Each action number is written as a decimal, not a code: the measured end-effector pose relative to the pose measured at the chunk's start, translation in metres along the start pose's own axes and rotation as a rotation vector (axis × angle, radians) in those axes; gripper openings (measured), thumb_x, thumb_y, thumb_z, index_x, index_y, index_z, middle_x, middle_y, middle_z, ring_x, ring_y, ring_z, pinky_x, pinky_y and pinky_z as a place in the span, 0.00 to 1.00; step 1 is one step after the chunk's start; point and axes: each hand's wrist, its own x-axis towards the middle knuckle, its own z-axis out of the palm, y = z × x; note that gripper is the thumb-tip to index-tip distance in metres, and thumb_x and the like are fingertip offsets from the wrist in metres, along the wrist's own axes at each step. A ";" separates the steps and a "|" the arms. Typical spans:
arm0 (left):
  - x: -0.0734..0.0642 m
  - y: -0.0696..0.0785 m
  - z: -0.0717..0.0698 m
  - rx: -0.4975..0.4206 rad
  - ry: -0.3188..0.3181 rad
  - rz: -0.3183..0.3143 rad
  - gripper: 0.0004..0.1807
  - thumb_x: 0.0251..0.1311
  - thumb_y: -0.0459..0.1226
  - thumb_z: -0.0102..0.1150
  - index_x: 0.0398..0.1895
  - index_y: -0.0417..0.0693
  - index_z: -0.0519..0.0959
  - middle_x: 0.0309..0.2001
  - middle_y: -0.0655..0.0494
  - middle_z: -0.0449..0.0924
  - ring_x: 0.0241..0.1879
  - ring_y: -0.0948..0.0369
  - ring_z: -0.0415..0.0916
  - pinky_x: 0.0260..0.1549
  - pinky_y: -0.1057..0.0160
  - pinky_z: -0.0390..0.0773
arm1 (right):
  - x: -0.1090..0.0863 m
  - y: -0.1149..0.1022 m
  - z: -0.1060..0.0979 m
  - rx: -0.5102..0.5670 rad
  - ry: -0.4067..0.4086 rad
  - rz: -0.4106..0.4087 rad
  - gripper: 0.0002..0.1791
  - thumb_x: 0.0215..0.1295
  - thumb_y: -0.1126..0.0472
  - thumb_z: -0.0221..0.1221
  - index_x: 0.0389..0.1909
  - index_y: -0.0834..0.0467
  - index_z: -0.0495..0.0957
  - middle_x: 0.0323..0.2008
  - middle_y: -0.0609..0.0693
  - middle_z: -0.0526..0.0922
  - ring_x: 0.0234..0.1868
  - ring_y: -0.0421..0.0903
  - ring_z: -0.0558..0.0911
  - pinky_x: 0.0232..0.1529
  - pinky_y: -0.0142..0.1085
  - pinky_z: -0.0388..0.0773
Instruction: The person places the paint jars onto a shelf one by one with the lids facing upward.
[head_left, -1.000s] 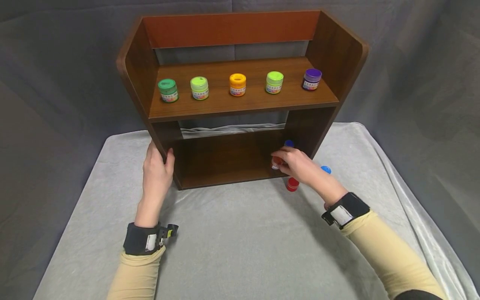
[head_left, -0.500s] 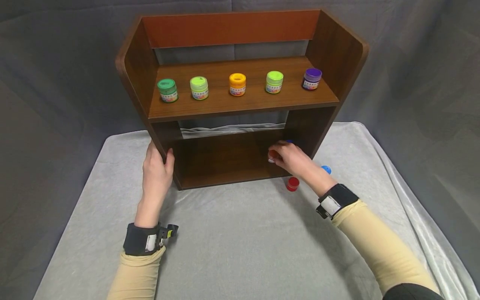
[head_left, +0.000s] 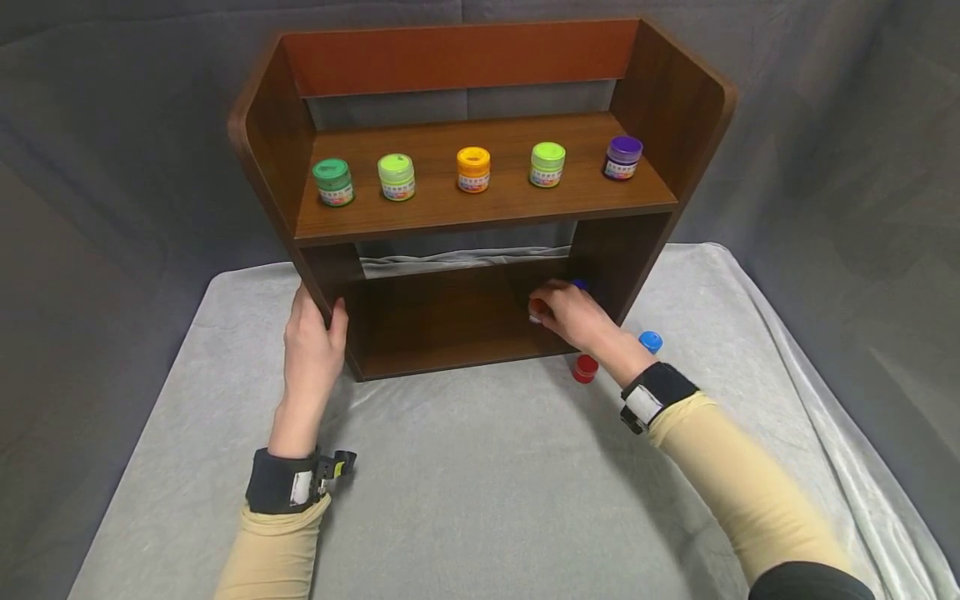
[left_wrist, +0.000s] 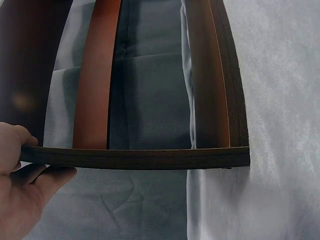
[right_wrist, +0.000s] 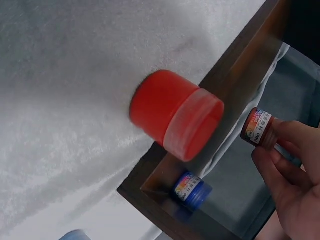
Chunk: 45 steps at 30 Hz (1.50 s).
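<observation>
right hand (head_left: 576,317): fingers closed on brown jar (right_wrist: 257,125), within lower tier (head_left: 442,321) of shelf (head_left: 480,213) | left hand (head_left: 312,346): clasps shelf's left side, likely steadying it

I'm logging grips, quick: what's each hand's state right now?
Left hand: closed, holding the shelf's left side panel.
Right hand: closed, pinching a small reddish-brown jar.

Shelf (head_left: 442,321): smooth wood-look, faint sheen. Jars (right_wrist: 155,107): smooth plastic, printed labels (right_wrist: 259,125). Tablecloth (head_left: 465,483): velvety. Backdrop (head_left: 112,150): matt cloth.
</observation>
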 end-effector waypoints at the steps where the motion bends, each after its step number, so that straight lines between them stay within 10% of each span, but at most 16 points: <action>1: 0.000 0.000 0.000 0.000 0.001 0.000 0.24 0.69 0.33 0.53 0.65 0.32 0.65 0.58 0.30 0.73 0.58 0.38 0.75 0.56 0.39 0.75 | 0.001 0.000 0.001 -0.005 0.002 0.000 0.19 0.62 0.66 0.66 0.53 0.65 0.79 0.46 0.60 0.83 0.42 0.53 0.82 0.50 0.45 0.84; 45: -0.001 0.000 0.000 0.000 0.005 -0.006 0.23 0.69 0.33 0.53 0.64 0.31 0.66 0.57 0.30 0.73 0.56 0.37 0.76 0.54 0.39 0.75 | 0.029 0.016 0.017 0.045 0.009 0.167 0.11 0.69 0.65 0.60 0.50 0.61 0.82 0.48 0.58 0.85 0.46 0.51 0.83 0.53 0.46 0.80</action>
